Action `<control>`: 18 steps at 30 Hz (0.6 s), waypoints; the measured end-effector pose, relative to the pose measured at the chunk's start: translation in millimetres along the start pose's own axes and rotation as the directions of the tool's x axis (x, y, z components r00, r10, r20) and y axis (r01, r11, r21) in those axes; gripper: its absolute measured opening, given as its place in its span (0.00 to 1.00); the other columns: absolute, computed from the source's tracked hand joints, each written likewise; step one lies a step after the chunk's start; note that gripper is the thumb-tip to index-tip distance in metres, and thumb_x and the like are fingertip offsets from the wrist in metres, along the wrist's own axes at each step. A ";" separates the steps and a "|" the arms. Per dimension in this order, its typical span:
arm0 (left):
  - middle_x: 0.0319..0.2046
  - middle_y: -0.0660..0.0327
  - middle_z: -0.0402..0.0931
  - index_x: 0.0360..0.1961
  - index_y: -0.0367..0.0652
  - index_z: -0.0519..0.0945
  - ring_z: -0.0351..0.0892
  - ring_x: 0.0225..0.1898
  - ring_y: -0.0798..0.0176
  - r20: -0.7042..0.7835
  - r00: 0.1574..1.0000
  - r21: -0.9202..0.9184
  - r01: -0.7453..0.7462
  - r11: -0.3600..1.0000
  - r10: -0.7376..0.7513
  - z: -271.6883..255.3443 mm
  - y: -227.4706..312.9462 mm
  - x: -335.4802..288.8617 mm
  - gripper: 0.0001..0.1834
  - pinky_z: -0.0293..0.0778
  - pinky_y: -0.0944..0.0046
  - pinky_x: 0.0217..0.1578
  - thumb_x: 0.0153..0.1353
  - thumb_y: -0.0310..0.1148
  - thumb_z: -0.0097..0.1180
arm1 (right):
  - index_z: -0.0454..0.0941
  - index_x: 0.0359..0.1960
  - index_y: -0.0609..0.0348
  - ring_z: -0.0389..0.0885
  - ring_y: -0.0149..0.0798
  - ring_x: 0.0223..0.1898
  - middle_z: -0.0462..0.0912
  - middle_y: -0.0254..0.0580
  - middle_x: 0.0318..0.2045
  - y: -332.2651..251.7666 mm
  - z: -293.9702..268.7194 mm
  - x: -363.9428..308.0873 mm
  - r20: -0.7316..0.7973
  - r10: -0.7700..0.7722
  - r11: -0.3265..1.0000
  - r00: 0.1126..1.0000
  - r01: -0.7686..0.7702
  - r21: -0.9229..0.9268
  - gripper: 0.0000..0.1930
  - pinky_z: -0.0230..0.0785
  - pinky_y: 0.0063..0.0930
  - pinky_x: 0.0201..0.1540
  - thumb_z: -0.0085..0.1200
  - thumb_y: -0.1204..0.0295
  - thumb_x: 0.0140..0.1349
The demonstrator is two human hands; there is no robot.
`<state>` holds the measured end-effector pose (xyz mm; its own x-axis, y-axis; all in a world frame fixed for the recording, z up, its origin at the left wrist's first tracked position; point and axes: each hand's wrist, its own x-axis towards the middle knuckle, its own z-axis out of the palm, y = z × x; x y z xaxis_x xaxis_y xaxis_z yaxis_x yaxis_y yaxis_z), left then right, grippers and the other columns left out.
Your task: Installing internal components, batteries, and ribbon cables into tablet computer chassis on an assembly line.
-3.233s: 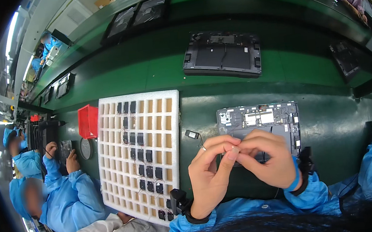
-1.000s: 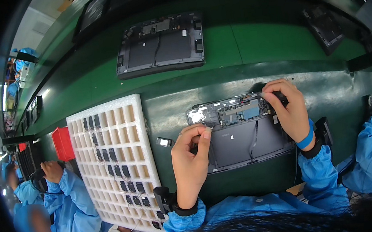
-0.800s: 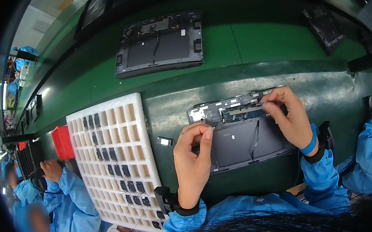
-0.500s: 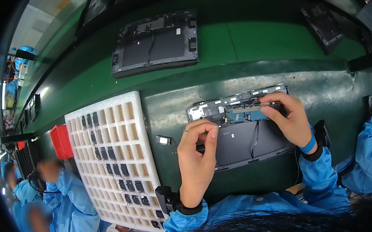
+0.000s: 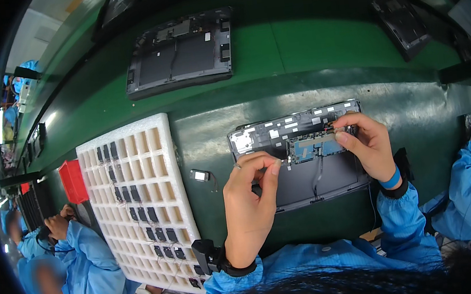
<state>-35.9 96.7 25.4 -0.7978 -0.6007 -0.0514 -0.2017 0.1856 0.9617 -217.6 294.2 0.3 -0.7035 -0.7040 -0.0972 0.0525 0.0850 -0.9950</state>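
Between its thumb and fingers my right hand grips the right end of a blue-and-black circuit board. The board is raised and tilted over an open dark-grey device housing. My left hand is closed in a pinch at the board's left edge. A tiny white bit shows at those fingertips, too small to name. A flat dark cable runs from under the board down the housing. Left of my left hand, a small black part with a white label and a thin wire lies on the green bench.
A white foam tray with several small black wired parts stands at the left, a red bin behind it. Another open housing rests on the green surface beyond, a further one at far right. Co-workers in blue sit on both sides.
The circuit board has tipped up, showing more of its face, with my right hand still on it. My left hand stays pinched at its left edge. The whole view has shifted slightly.
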 end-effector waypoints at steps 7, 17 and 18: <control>0.44 0.55 0.86 0.46 0.30 0.85 0.78 0.34 0.68 0.047 0.999 0.041 0.019 0.999 -0.021 1.0 8.8 2.2 0.07 0.76 0.67 0.40 0.73 0.24 0.64 | 0.84 0.55 0.65 0.82 0.30 0.52 0.88 0.38 0.50 0.8 -5.4 1.3 0.043 -0.011 0.995 0.999 0.015 -0.100 0.12 0.74 0.27 0.58 0.65 0.76 0.74; 0.43 0.54 0.87 0.46 0.30 0.85 0.80 0.33 0.67 0.049 0.999 0.084 0.010 0.996 -0.014 4.5 7.8 3.3 0.06 0.76 0.66 0.39 0.72 0.23 0.64 | 0.85 0.55 0.64 0.82 0.30 0.53 0.88 0.39 0.50 1.1 -6.1 1.9 0.050 -0.029 0.995 0.998 0.034 -0.091 0.12 0.73 0.27 0.59 0.65 0.76 0.74; 0.43 0.54 0.87 0.46 0.30 0.85 0.80 0.33 0.66 0.044 0.999 0.096 0.005 0.995 -0.010 4.6 7.8 3.0 0.06 0.77 0.65 0.39 0.72 0.23 0.64 | 0.85 0.55 0.64 0.82 0.30 0.53 0.88 0.39 0.50 1.3 -5.9 1.8 0.053 -0.027 0.996 0.998 0.031 -0.087 0.12 0.73 0.27 0.59 0.65 0.76 0.74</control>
<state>-42.5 99.9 31.5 -0.8200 -0.5678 -0.0723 -0.2596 0.2563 0.9311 -223.0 297.3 -1.1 -0.6664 -0.7422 -0.0715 -0.0318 0.1241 -0.9918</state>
